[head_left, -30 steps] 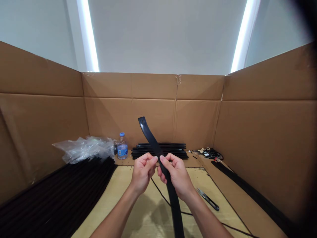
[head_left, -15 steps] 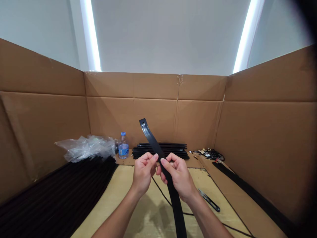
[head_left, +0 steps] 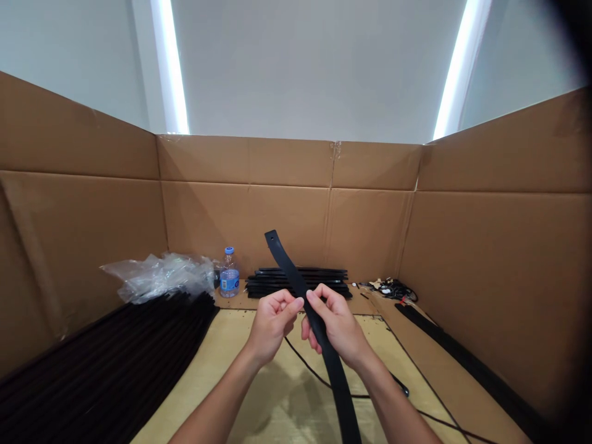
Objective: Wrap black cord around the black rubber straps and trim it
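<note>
A long black strip [head_left: 340, 388] rises from the bottom edge between my forearms, its upper end curved to the left with a small hole near the tip. My right hand [head_left: 335, 324] is closed around the strip, thumb on its face and fingers behind it. My left hand [head_left: 276, 324] pinches at the strip's left edge, thumb tip touching it. Beneath them lies a yellowish board [head_left: 231, 345] with a thin black cord [head_left: 308, 365] across it. The dark handle of a small tool [head_left: 401, 383] shows beside my right forearm, which hides the rest.
Many black strips [head_left: 111, 364] lie at the left beneath clear plastic bags [head_left: 161, 276]. A water bottle [head_left: 229, 274] and a stack of black pieces [head_left: 263, 283] stand at the back. Tangled cords [head_left: 393, 288] and a black strip [head_left: 462, 354] lie right. Cardboard walls [head_left: 287, 216] surround the board.
Both hands have shifted slightly right with the strip. The strip's tip has moved right and down, and its face has turned. My right forearm now covers most of the small tool.
</note>
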`<state>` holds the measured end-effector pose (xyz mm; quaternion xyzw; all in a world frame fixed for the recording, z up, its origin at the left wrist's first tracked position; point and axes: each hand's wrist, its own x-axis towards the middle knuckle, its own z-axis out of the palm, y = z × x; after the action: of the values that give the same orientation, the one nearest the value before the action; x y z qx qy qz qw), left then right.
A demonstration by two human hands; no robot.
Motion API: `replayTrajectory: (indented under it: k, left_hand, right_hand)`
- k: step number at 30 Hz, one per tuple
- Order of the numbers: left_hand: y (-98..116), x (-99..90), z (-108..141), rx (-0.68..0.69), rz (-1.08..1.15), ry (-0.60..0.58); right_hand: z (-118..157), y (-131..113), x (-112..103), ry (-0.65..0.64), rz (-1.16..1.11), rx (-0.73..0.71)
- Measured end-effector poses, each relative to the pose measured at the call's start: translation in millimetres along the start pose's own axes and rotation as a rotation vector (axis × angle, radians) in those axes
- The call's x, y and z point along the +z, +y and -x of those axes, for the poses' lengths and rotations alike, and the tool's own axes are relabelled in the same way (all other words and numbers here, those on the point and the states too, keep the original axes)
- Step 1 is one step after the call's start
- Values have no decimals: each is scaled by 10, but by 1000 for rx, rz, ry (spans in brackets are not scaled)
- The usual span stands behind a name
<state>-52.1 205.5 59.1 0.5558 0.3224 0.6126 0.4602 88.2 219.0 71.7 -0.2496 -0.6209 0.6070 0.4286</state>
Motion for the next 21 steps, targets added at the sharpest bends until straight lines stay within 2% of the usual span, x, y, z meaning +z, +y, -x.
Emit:
replayTrajectory:
  k: [6, 9, 12, 16, 21]
  left_hand:
    - [-53, -25, -38, -134, 1, -49]
    - [-133, -78, -3, -241, 6, -125]
    - [-223, -159, 132, -337, -26, -203]
    - [-335, -331, 408, -438, -42, -263]
    - [-425, -668, 666, -556, 105, -412]
  right_hand:
    - [-52, 120, -29, 70, 34, -14]
    - [-11, 233, -60, 161, 31, 38]
    - [119, 390, -120, 257, 1, 124]
    - [323, 634, -222, 306, -14, 233]
    - [403, 883, -381, 389, -28, 286]
